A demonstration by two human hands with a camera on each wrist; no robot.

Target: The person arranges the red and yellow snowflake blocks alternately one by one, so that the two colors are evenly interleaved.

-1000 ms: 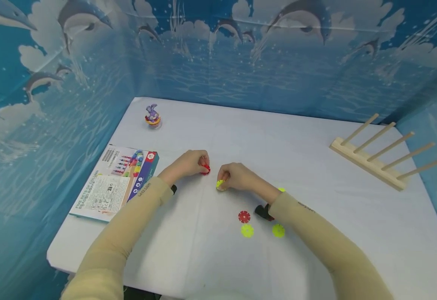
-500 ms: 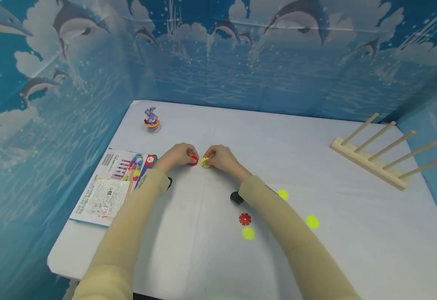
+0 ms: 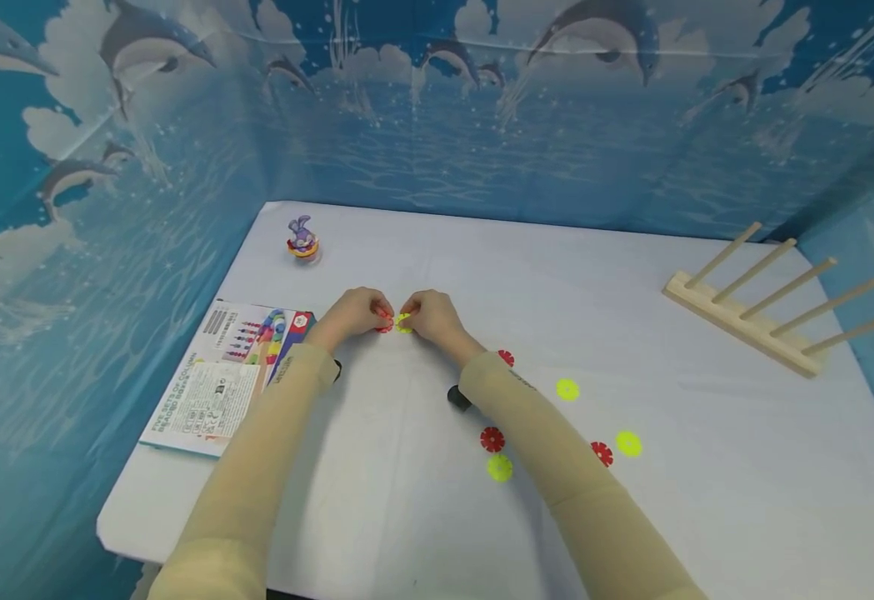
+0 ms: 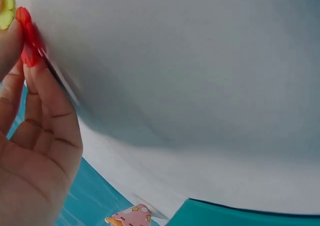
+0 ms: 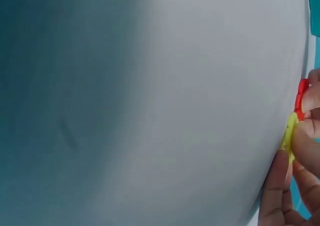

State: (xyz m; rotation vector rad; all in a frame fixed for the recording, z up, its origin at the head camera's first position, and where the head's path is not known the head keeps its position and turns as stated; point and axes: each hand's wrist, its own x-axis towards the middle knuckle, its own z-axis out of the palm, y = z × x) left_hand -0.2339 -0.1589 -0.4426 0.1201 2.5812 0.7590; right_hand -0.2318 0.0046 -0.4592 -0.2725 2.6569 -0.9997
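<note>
In the head view my left hand (image 3: 357,312) pinches a red notched plastic disc between thumb and fingers; the left wrist view shows this red disc (image 4: 29,38) edge-on. My right hand (image 3: 437,318) pinches a yellow disc of the same flower-like shape, and the right wrist view has the yellow disc (image 5: 289,132) at its right edge. Both hands are close together above the table's middle-left. The discs' edges meet or nearly meet in the right wrist view; whether they are interlocked I cannot tell. Fingers cover part of each disc.
Loose red discs (image 3: 492,439) and yellow discs (image 3: 567,389) lie around my right forearm on the white table (image 3: 422,500). A printed box (image 3: 219,375) lies left, with a purple rabbit figurine (image 3: 303,239) behind it. A wooden peg rack (image 3: 744,325) stands at the right.
Both hands have moved left and away from me, and the gap between them has narrowed, bringing the two discs together. My right forearm has swung left, uncovering more discs on the table.
</note>
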